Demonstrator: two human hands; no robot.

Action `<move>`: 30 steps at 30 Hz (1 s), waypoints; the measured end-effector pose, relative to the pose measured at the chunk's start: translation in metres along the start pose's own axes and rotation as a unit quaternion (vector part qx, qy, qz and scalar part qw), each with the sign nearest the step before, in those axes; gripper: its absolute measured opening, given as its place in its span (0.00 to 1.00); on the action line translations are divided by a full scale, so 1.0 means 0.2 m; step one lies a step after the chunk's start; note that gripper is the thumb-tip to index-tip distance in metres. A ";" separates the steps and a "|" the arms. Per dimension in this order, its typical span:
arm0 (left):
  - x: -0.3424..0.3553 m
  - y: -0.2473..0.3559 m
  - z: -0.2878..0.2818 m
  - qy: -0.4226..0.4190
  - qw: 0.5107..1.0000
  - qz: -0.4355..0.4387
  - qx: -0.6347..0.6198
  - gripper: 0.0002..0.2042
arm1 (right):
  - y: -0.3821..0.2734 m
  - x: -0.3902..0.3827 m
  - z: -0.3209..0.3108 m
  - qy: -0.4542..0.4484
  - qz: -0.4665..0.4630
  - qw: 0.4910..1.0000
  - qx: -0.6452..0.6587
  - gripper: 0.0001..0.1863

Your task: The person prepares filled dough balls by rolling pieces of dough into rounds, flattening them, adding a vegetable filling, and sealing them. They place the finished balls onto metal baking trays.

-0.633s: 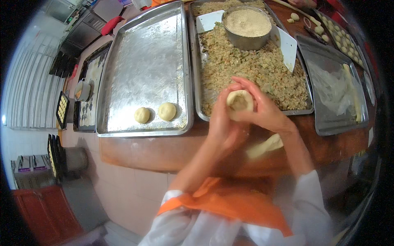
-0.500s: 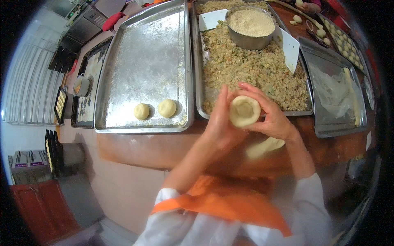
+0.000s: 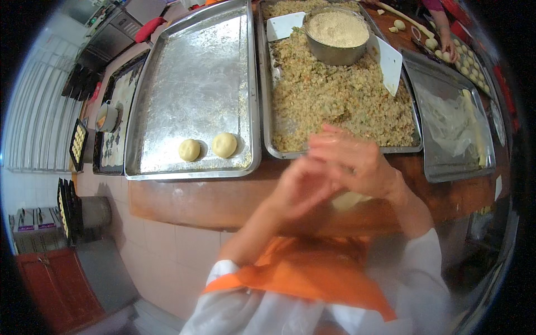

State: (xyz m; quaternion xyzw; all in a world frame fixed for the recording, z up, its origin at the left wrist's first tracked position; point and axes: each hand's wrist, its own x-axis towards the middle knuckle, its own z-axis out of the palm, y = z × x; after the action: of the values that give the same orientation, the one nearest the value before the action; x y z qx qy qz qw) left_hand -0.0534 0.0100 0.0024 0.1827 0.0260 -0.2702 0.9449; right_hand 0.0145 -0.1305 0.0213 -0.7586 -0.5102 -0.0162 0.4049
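Note:
My left hand point(image 3: 302, 187) and my right hand point(image 3: 360, 167) are cupped together over the front edge of the filling tray, the right one lying across the left. Both are smeared by motion. The hollowed dough cup seen between them a moment earlier is now hidden behind the fingers. Below the right hand, a pale piece of dough point(image 3: 349, 201) lies on the wooden table. Crumbly filling point(image 3: 340, 97) with green and orange bits fills the metal tray point(image 3: 266, 125) beyond my hands. Two round filled dough balls point(image 3: 224, 145) sit at the near end of the large left tray point(image 3: 190, 176).
In the filling stand a metal bowl point(image 3: 335, 53) of pale crumbs and two white scrapers point(image 3: 391, 70). To the right, a grey tray point(image 3: 455, 173) holds plastic film and a dough strip. A co-worker's hand point(image 3: 448, 46) touches dough balls at far right. A white pot point(image 3: 107, 118) stands left.
My right hand has turned over the left, and the dough cup has gone out of sight between them. A co-worker's hand has come down onto the dough balls at the far right.

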 end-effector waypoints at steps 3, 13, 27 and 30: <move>0.03 -0.08 0.01 0.039 0.995 0.093 0.012 0.19 | 0.06 -0.05 0.02 0.074 0.126 0.970 0.195 0.10; 0.03 -0.19 -0.06 0.186 0.779 0.302 0.517 0.16 | 0.01 -0.07 0.12 0.089 0.100 0.958 0.255 0.17; -0.04 -0.23 -0.12 0.222 0.841 0.263 0.416 0.26 | -0.05 -0.05 0.23 0.129 0.097 0.924 0.347 0.14; -0.07 -0.18 -0.11 0.231 0.751 0.277 0.553 0.29 | -0.11 0.01 0.26 0.192 0.077 0.916 0.345 0.11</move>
State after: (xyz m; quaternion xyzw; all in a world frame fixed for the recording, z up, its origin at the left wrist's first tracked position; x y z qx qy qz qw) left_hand -0.0824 -0.0034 -0.0288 0.7292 0.0376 0.0863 0.6778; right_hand -0.0224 -0.0941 0.0007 -0.5909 -0.3368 0.0466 0.7316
